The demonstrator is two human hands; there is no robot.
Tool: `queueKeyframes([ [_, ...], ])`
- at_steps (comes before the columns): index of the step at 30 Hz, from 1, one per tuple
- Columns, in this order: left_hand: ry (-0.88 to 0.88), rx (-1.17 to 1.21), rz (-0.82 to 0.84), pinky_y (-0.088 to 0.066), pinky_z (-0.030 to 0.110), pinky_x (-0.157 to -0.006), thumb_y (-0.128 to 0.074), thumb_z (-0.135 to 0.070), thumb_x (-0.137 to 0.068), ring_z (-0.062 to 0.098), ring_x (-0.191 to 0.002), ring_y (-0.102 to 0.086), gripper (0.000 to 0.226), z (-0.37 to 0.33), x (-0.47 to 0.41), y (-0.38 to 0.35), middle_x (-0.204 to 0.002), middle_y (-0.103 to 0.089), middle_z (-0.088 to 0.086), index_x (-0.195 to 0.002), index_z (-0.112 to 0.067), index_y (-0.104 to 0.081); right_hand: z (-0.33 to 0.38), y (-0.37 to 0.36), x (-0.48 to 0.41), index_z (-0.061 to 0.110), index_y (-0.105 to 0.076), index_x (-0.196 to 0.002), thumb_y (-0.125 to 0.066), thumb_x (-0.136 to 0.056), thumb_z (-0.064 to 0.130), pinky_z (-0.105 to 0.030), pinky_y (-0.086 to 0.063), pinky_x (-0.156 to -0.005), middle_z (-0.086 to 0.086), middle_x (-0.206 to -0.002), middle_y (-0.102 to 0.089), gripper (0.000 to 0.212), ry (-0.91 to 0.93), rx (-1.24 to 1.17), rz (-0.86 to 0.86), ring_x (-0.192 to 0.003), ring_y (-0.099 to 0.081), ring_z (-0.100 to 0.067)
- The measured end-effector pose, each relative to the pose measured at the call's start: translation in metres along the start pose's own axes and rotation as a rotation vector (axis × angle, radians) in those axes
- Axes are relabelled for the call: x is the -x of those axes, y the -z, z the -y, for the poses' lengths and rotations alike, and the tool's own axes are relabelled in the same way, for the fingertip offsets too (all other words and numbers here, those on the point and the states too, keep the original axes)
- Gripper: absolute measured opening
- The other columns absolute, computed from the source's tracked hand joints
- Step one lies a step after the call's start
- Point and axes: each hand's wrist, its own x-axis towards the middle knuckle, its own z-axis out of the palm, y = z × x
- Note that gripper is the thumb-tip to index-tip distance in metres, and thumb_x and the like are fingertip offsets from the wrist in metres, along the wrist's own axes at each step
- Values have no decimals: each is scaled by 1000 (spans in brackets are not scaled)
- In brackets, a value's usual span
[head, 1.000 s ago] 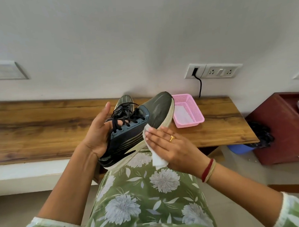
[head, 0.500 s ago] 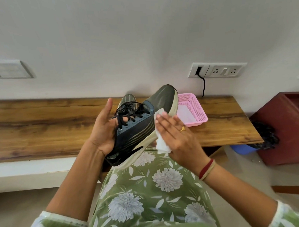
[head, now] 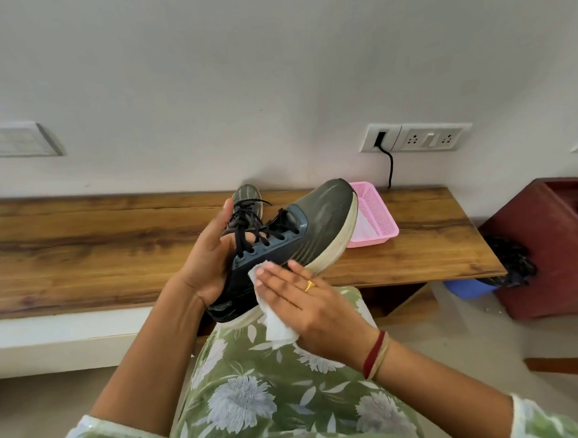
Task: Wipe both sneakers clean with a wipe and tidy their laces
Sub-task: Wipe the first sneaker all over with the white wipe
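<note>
A dark green and navy sneaker [head: 324, 217] with a cream sole and black laces [head: 248, 220] is held tilted above my lap, toe up and to the right. My left hand [head: 203, 265] grips it at the heel end, fingers inside the opening and thumb pointing up. With straight fingers, my right hand [head: 311, 304] presses a white wipe [head: 279, 328] against the sneaker's near side, by the lower eyelets. The second sneaker [head: 246, 192] stands on the wooden bench [head: 83, 244] behind, mostly hidden by my left hand and the held shoe.
A pink mesh basket [head: 377, 221] sits on the bench just right of the held sneaker's toe. On the wall above is a socket strip [head: 416, 140] with a black cord. A red-brown cabinet [head: 547, 250], a black bag [head: 511, 258] and a blue tub [head: 469, 288] stand at the right.
My right hand has slid the wipe back along the sneaker's side from near the toe toward the heel. My left hand keeps the same hold on the shoe.
</note>
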Motion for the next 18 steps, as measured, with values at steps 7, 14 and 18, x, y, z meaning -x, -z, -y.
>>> queueKeyframes([
  [7, -162, -301, -16, -44, 13, -64, -84, -25, -63, 0, -65, -60, 22, 0, 3, -2, -63, -62, -14, -52, -29, -66, -45, 82, -14, 16, -64, -109, -54, -94, 19, -15, -50, -72, 6, -100, -70, 19, -968, -968, -635, -90, -64, -5],
  [14, -224, -390, -95, -43, 8, -61, -64, -1, -84, -1, -65, -59, 20, 4, 1, -2, -63, -61, -11, -68, -11, -59, -73, 100, -10, 6, -60, -98, -61, -81, -4, -30, -58, -75, -8, -95, -72, 20, -1356, -1753, -779, -92, -69, -22],
  [18, -213, -402, -102, -45, 7, -65, -65, -1, -84, 1, -70, -61, 22, 5, 0, -4, -70, -61, -7, -67, -13, -58, -64, 79, -9, 21, -67, -79, -66, -79, -3, -19, -47, -83, 13, -85, -68, 25, -906, -760, -591, -82, -60, -1],
])
